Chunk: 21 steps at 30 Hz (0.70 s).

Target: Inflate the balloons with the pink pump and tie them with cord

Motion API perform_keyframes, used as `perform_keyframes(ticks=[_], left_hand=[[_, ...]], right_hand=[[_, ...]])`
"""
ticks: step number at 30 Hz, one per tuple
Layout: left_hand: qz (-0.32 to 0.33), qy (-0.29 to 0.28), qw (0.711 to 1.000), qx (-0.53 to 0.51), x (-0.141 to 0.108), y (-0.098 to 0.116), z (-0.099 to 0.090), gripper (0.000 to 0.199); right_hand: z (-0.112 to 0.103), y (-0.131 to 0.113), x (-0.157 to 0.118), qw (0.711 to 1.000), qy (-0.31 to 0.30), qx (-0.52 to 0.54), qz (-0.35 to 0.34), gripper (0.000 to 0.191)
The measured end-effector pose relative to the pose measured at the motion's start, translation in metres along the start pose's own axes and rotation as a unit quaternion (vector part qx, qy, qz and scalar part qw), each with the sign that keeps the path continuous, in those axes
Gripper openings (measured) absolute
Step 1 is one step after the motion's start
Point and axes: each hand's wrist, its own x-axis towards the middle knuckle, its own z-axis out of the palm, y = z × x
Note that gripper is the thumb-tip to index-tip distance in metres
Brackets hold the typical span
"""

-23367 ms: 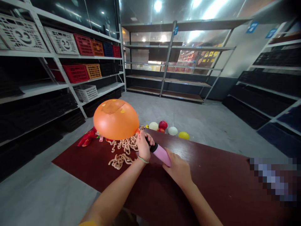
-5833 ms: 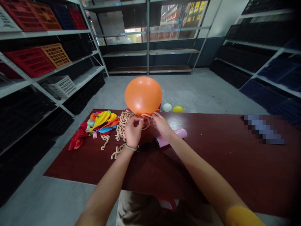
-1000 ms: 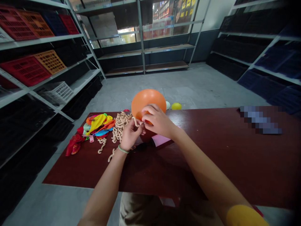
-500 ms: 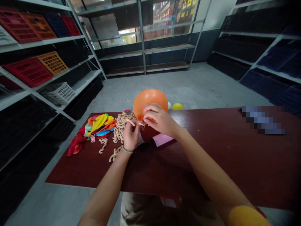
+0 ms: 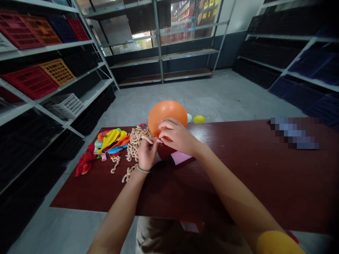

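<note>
Left hand (image 5: 147,155) pinches a beige rope-like strand (image 5: 147,139); right hand (image 5: 178,135) curls its fingers at the strand's end, can't tell if gripping. Large glossy orange balloon (image 5: 166,111) is directly behind right hand, partly covered by it. Yellow sign characters (image 5: 209,12) cut off up top; blue shelf labels (image 5: 188,55) too small to read. Pink cylinder (image 5: 181,157), right end hidden. Pixelated item (image 5: 293,132) far right. Dark red-brown surface (image 5: 251,151), grey concrete floor (image 5: 227,91), metal racks (image 5: 159,46).

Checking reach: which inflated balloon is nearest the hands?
Large orange balloon, partly covered by the right hand; the white one and yellow one show past the table.
</note>
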Motion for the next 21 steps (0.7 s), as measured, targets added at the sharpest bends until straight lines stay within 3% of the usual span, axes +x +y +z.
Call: perform_keyframes(ticks=[8,15,21], left_hand=[[-0.056,0.004,0.998,-0.034,0.005,0.011,0.002,0.023],[-0.131,-0.015,0.983,-0.128,0.008,0.013,0.004,0.025],[-0.117,-0.021,0.989,-0.094,0.011,0.017,0.001,0.024]], right_hand=[[0.005,0.001,0.0,0.986,0.028,-0.16,-0.021,0.018],[-0.003,0.01,-0.001,0.995,0.031,-0.093,-0.032,0.015],[-0.001,0.009,-0.001,0.998,0.01,-0.06,-0.021,0.012]])
